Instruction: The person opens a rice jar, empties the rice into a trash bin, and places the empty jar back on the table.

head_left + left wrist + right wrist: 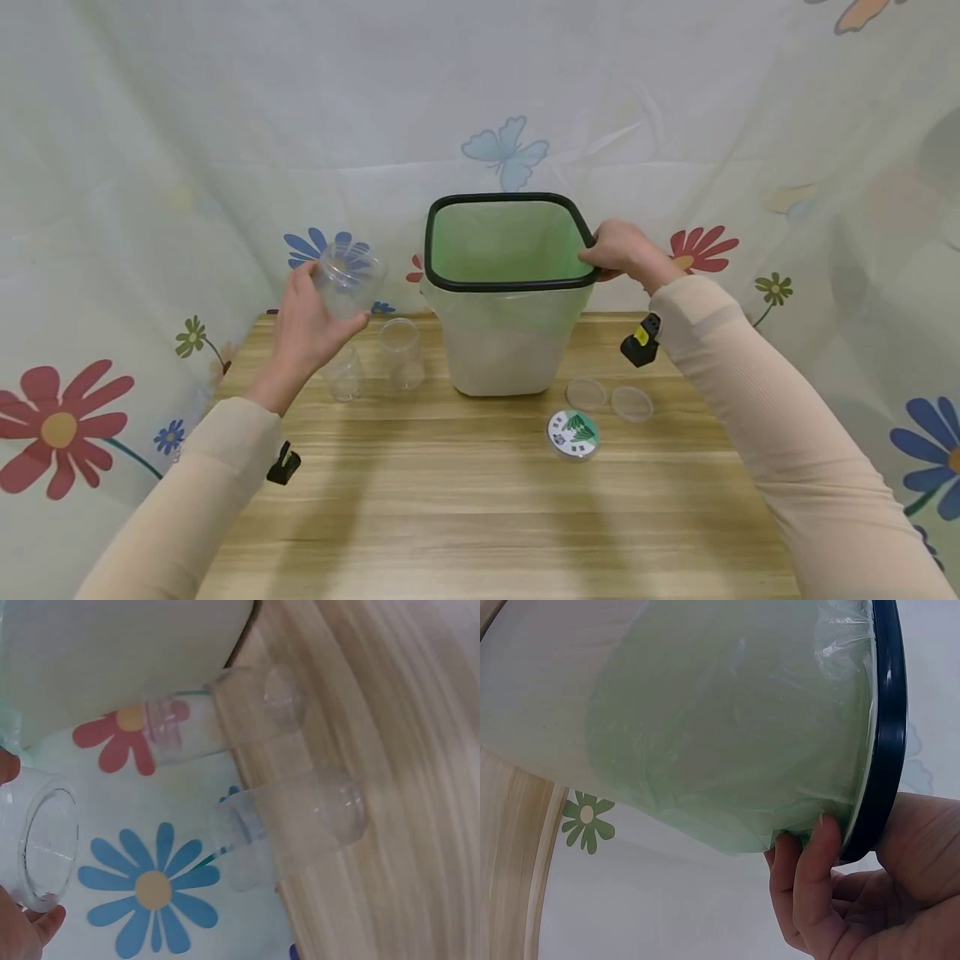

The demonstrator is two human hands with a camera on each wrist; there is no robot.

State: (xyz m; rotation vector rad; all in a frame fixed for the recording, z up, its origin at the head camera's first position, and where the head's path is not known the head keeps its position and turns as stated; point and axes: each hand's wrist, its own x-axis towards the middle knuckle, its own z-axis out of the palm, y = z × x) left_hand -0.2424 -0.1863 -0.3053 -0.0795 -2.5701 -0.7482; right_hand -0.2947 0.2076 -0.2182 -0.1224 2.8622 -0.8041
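My left hand (307, 329) grips a clear plastic jar (348, 279) in the air, left of the trash can; in the left wrist view only the end of this jar (49, 844) shows at the edge. With my right hand (626, 250) I hold the black rim (513, 286) of the white trash can (506, 358) at its right side. A green bag (510, 237) lines the can and folds over its outside. In the right wrist view my fingers (814, 889) curl under the rim against the bag.
Two more clear jars (401, 358) (345, 379) stand on the wooden table (450, 500), left of the can. To its right lie two clear lids (585, 394) (632, 404) and a round lid with a green-and-white label (573, 433). A flowered curtain (360, 100) hangs behind.
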